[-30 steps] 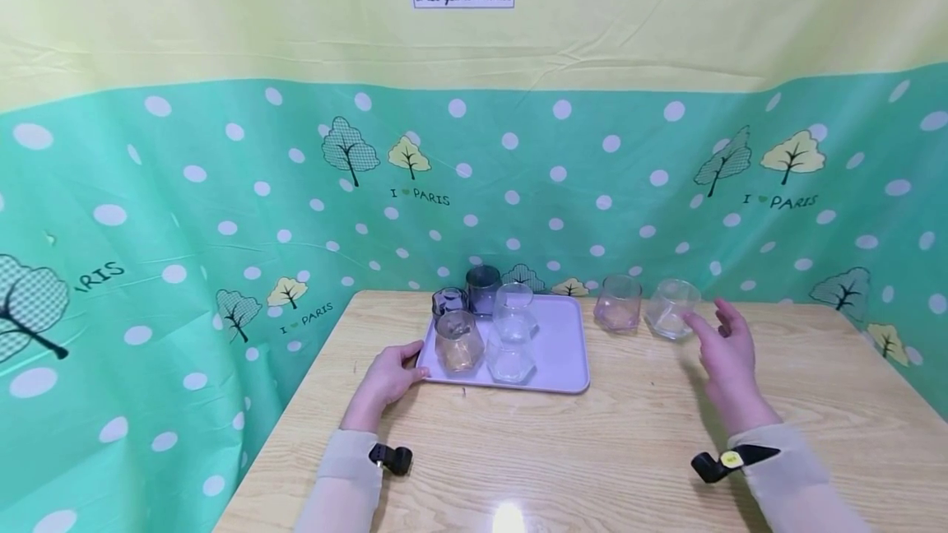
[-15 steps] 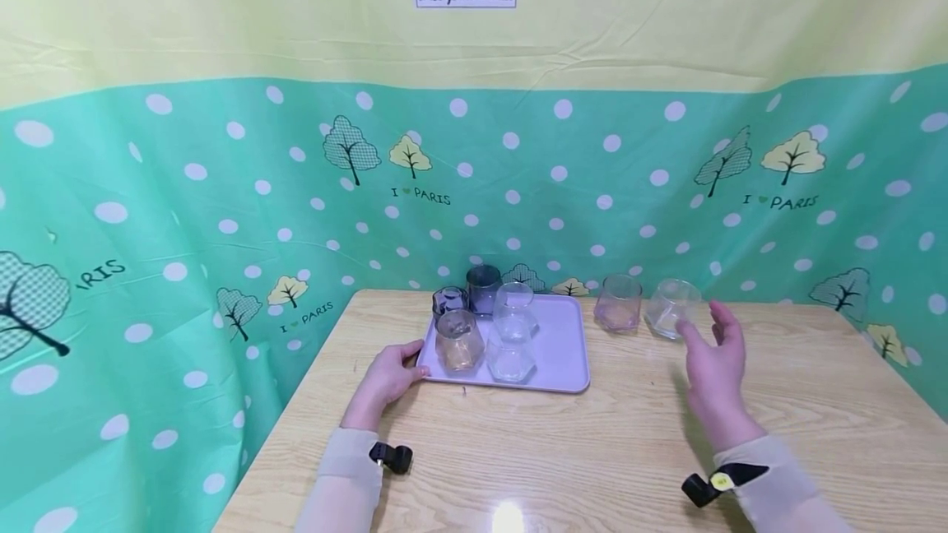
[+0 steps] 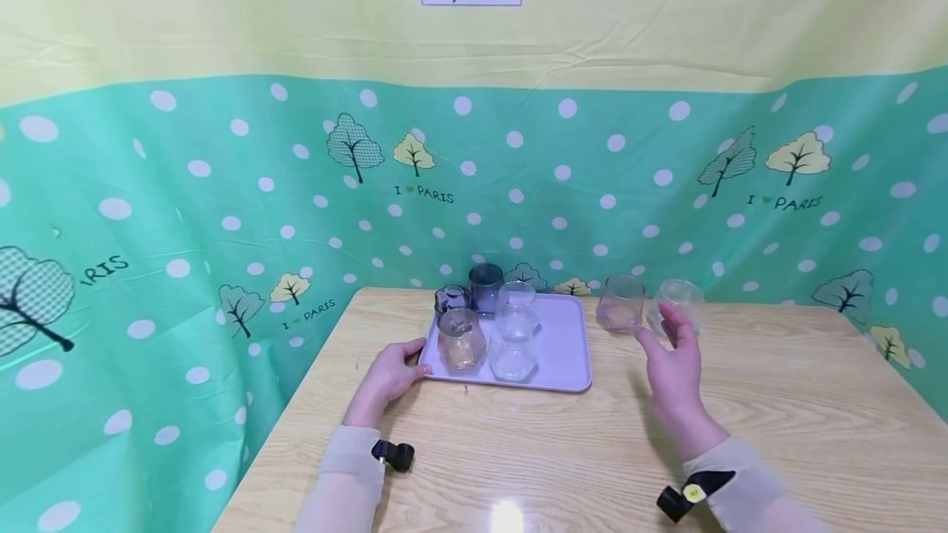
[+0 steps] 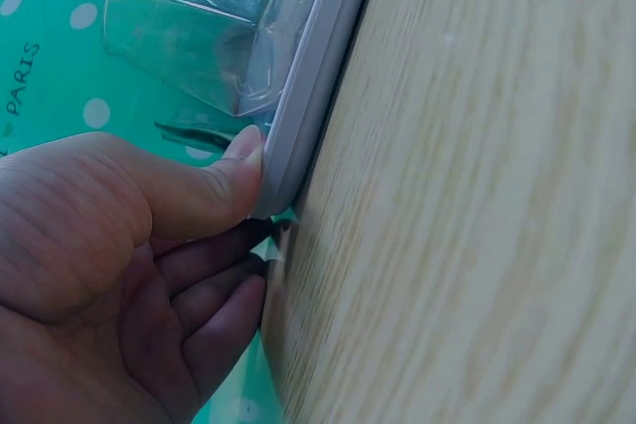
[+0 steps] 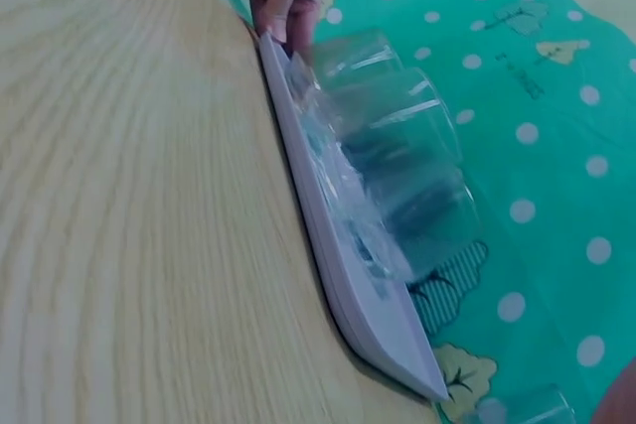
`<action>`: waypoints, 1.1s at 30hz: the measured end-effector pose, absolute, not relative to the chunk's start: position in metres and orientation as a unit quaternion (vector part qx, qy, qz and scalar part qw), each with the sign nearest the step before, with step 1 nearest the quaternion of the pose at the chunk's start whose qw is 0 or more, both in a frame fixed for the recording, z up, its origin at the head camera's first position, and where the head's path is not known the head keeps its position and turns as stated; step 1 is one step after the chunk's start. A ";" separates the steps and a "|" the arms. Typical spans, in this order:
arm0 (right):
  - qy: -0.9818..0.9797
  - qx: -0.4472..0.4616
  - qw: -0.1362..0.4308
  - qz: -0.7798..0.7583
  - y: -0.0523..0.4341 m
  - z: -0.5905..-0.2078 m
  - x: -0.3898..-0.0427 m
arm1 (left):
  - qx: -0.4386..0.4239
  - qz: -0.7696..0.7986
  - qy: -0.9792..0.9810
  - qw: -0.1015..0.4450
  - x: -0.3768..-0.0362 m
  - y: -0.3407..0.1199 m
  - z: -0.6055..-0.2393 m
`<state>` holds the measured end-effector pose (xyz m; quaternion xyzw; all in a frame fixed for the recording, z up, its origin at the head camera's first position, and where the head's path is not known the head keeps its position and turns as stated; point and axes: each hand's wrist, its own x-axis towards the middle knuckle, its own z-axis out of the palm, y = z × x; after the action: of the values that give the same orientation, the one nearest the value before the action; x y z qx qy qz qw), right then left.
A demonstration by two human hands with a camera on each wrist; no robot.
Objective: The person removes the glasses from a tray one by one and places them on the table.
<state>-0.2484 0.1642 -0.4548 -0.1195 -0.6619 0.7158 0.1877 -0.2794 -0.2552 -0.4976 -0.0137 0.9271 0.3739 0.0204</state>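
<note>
My left hand (image 3: 390,373) grips the left end of a pale lilac tray (image 3: 564,352), its thumb (image 4: 234,171) on the rim and its other fingers curled below. On the tray stand an amber glass (image 3: 461,345), two clear glasses, one in front (image 3: 513,362) and one behind (image 3: 516,317), a dark grey glass (image 3: 485,290) and a smaller dark one (image 3: 452,303). Right of the tray are a pinkish glass (image 3: 619,311) and a clear faceted glass (image 3: 683,293). My right hand (image 3: 677,373) is before these two, fingers spread and holding nothing, the thumb tip near the pinkish glass's base.
The wooden table (image 3: 548,451) ends at the back against a green dotted curtain (image 3: 563,204). Dark cameras, a left one (image 3: 400,456) and a right one (image 3: 674,504), are strapped to my wrists. The tray lies near the table's back edge.
My right hand has moved left from beside the clear faceted glass to in front of it and the pinkish one. The left hand, tray and glasses stay as they were.
</note>
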 end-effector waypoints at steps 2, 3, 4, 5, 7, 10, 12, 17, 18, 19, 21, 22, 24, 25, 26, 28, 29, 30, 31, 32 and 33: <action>-0.670 -0.113 0.178 0.712 0.155 -0.455 -0.248 | -0.017 0.375 0.927 0.022 -0.280 -0.256 -0.498; -0.674 -0.106 0.174 0.710 0.150 -0.455 -0.248 | -0.017 0.376 0.926 0.022 -0.280 -0.256 -0.498; -0.677 -0.100 0.169 0.709 0.145 -0.456 -0.249 | -0.016 0.375 0.927 0.022 -0.280 -0.256 -0.498; -0.682 -0.092 0.164 0.707 0.141 -0.456 -0.249 | -0.014 0.374 0.927 0.021 -0.280 -0.256 -0.498; -0.688 -0.072 0.154 0.705 0.131 -0.457 -0.249 | -0.012 0.375 0.927 0.019 -0.280 -0.256 -0.497; -0.700 -0.037 0.128 0.702 0.115 -0.460 -0.251 | -0.006 0.374 0.927 0.015 -0.280 -0.256 -0.498; -0.713 -0.016 0.105 0.693 0.104 -0.463 -0.253 | -0.006 0.376 0.926 0.015 -0.280 -0.256 -0.498; -0.749 0.034 0.050 0.660 0.075 -0.470 -0.253 | -0.005 0.376 0.927 0.015 -0.280 -0.256 -0.499; -0.754 0.046 0.043 0.654 0.069 -0.472 -0.253 | -0.005 0.376 0.927 0.015 -0.280 -0.256 -0.499; -0.759 0.054 0.039 0.648 0.064 -0.474 -0.254 | -0.006 0.376 0.926 0.016 -0.280 -0.256 -0.499; -0.769 0.065 0.037 0.635 0.054 -0.477 -0.254 | -0.006 0.375 0.927 0.015 -0.280 -0.256 -0.500; -0.773 0.070 0.037 0.629 0.050 -0.478 -0.255 | -0.006 0.374 0.927 0.015 -0.280 -0.256 -0.500; -0.778 0.076 0.041 0.623 0.043 -0.481 -0.256 | -0.007 0.374 0.927 0.014 -0.281 -0.257 -0.500; -0.779 0.075 0.041 0.621 0.041 -0.483 -0.256 | -0.007 0.374 0.927 0.014 -0.281 -0.257 -0.500; -0.780 0.076 0.042 0.619 0.038 -0.484 -0.257 | -0.007 0.374 0.927 0.014 -0.281 -0.257 -0.500; -0.782 0.078 0.043 0.617 0.034 -0.487 -0.258 | -0.007 0.377 0.926 0.016 -0.281 -0.256 -0.500; -0.782 0.079 0.044 0.617 0.033 -0.488 -0.259 | -0.008 0.378 0.926 0.017 -0.281 -0.256 -0.500; -0.781 0.078 0.044 0.618 0.031 -0.489 -0.260 | -0.010 0.380 0.925 0.018 -0.281 -0.256 -0.500; -0.782 0.077 0.045 0.617 0.030 -0.489 -0.260 | -0.010 0.381 0.924 0.018 -0.281 -0.256 -0.500; -0.784 0.074 0.046 0.614 0.029 -0.490 -0.261 | -0.010 0.382 0.924 0.018 -0.281 -0.256 -0.500; -0.786 0.072 0.046 0.612 0.028 -0.490 -0.261 | -0.009 0.383 0.924 0.017 -0.281 -0.256 -0.499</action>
<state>-0.2612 0.0276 -0.4898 0.0722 -0.7862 0.6120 0.0462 -0.2810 -0.2557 -0.4994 -0.0094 0.9236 0.3828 0.0175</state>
